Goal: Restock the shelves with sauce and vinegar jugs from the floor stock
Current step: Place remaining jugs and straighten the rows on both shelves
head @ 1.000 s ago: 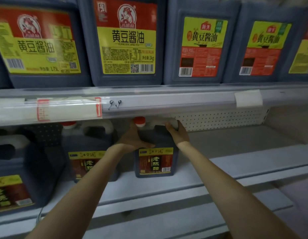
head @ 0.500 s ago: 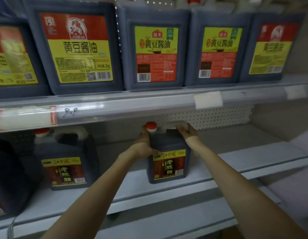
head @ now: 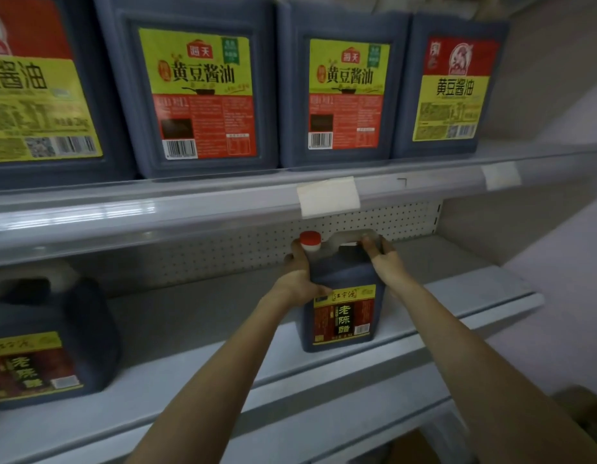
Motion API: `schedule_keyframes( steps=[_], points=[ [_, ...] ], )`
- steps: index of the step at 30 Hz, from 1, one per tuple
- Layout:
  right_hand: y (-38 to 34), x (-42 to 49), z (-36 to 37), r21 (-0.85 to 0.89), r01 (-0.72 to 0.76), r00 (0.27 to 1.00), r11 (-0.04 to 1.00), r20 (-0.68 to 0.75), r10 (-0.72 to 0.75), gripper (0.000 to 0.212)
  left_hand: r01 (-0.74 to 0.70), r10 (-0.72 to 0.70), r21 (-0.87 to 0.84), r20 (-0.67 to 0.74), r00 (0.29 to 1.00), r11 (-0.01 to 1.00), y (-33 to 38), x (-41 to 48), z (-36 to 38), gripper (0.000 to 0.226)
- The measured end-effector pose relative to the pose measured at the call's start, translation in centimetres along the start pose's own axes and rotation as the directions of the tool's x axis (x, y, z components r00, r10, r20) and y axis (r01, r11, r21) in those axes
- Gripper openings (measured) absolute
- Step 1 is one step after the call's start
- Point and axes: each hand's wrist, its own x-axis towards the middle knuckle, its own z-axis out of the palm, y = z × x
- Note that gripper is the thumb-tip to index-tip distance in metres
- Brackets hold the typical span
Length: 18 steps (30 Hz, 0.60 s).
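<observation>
A dark vinegar jug (head: 340,316) with a red cap and a white handle stands upright on the lower shelf (head: 203,333), near its front edge. My left hand (head: 299,274) grips the jug's left shoulder just below the cap. My right hand (head: 382,259) curls round the white handle on top. A second vinegar jug (head: 46,339) of the same kind stands at the left end of that shelf.
The upper shelf (head: 223,202) carries several large soy sauce jugs (head: 203,92) with yellow and red labels. A pegboard back panel (head: 250,249) closes the lower shelf behind. To the right of the held jug the shelf board runs to a side wall (head: 491,212).
The jug has slid to the right along the lower shelf, away from the other vinegar jug, with both hands still on it. The view has swung right with it.
</observation>
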Motion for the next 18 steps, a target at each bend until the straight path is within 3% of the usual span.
schedule_keyframes(
  steps=[6, 14, 16, 18],
  points=[
    [0.2, 0.5, -0.1, -0.037, 0.003, 1.0, 0.999, 0.026, -0.002, 0.046, 0.049, -0.05, -0.022, -0.016, 0.999, 0.999, -0.1, 0.1, 0.8, 0.107],
    [0.0, -2.2, 0.5, -0.073, -0.024, 0.999, 0.997, -0.029, 0.022, 0.045, 0.067, -0.069, -0.027, -0.067, 0.995, 0.997, 0.9, -0.1, 0.6, 0.116],
    [0.8, -3.9, 0.9, -0.11, -0.056, 0.998, 0.992, -0.034, 0.053, 0.057, 0.074, -0.075, -0.031, -0.056, 0.996, 0.997, 1.1, -0.4, 0.4, 0.113],
    [1.3, -6.0, 1.4, -0.191, -0.081, 0.997, 0.978, -0.031, 0.077, 0.082, 0.056, -0.056, -0.028, 0.001, 0.998, 0.998, 0.9, -1.0, 0.0, 0.105]
  ],
)
